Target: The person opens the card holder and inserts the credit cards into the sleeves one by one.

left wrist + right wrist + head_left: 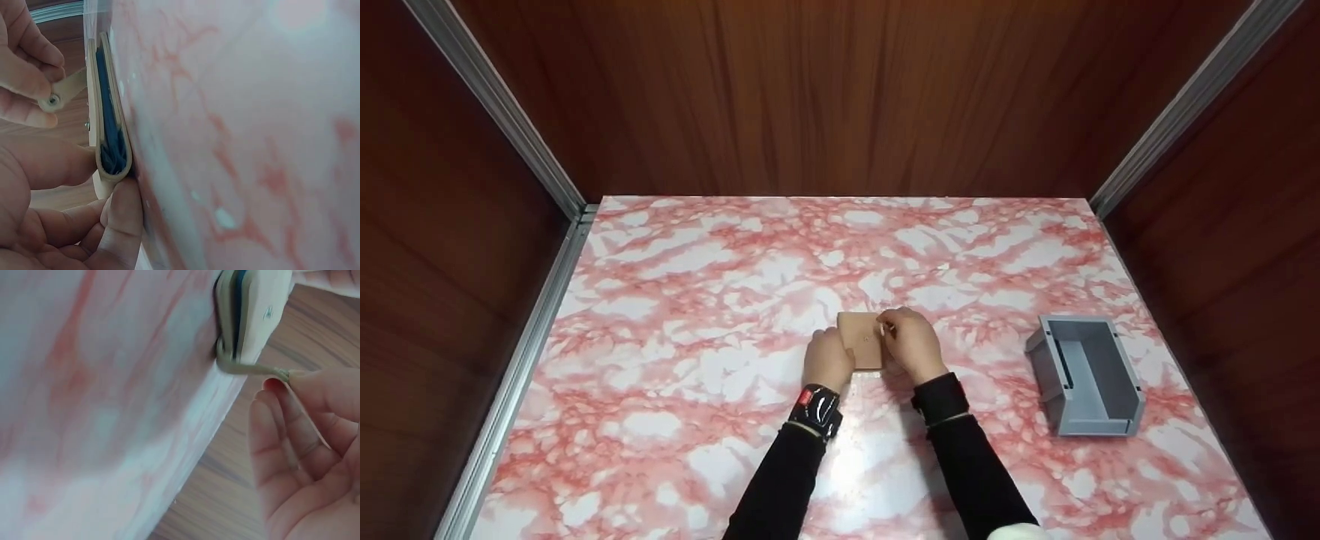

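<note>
A tan folded wallet (860, 352) lies in front of me on the table, blue material (111, 132) showing between its covers in the left wrist view. My left hand (827, 361) pinches the folded spine between thumb and fingers. On the opposite side, the thumb and a finger of my right hand (916, 346) hold the end of a narrow strap (250, 369), which stands out from the wallet unfastened. The strap's tip carries a metal snap (53, 100). A small matching stud (269, 312) sits on the wallet's upper cover.
To the right stands a grey plastic bin (1099, 375), open at the top. Red-and-white marbled sheeting covers the table (682, 300). Dark wood-grain panels (840, 97) rise at the back and both sides, with metal rails along the corners.
</note>
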`<state>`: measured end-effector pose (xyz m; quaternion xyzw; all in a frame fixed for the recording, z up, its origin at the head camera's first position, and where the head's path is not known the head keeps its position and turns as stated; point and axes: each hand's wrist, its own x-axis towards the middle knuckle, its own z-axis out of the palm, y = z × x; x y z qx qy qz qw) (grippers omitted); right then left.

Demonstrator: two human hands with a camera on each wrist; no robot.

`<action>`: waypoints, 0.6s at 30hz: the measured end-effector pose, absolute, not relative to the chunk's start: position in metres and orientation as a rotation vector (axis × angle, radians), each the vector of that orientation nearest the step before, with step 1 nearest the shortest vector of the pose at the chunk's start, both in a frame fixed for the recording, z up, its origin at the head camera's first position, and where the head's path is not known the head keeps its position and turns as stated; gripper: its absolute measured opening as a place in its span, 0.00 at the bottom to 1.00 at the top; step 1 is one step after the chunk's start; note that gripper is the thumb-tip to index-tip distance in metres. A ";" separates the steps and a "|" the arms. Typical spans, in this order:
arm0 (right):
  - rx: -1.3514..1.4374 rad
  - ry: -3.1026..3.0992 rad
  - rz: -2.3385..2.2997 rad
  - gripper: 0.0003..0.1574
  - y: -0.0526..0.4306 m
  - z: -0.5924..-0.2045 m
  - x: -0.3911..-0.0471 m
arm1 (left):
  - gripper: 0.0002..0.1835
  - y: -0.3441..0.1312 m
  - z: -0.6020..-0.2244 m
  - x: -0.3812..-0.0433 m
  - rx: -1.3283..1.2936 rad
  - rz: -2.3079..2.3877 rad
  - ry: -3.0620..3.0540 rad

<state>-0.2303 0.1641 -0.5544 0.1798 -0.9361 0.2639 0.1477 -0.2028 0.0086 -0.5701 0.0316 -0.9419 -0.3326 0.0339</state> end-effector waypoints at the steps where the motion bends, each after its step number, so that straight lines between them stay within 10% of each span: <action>1: 0.528 -2.688 0.738 0.05 0.166 -0.554 -0.230 | 0.16 0.008 -0.570 -0.203 0.099 -1.030 -2.895; 18: 0.478 -2.824 0.644 0.04 0.192 -0.561 -0.229 | 0.15 0.010 -0.571 -0.201 0.083 -1.015 -2.872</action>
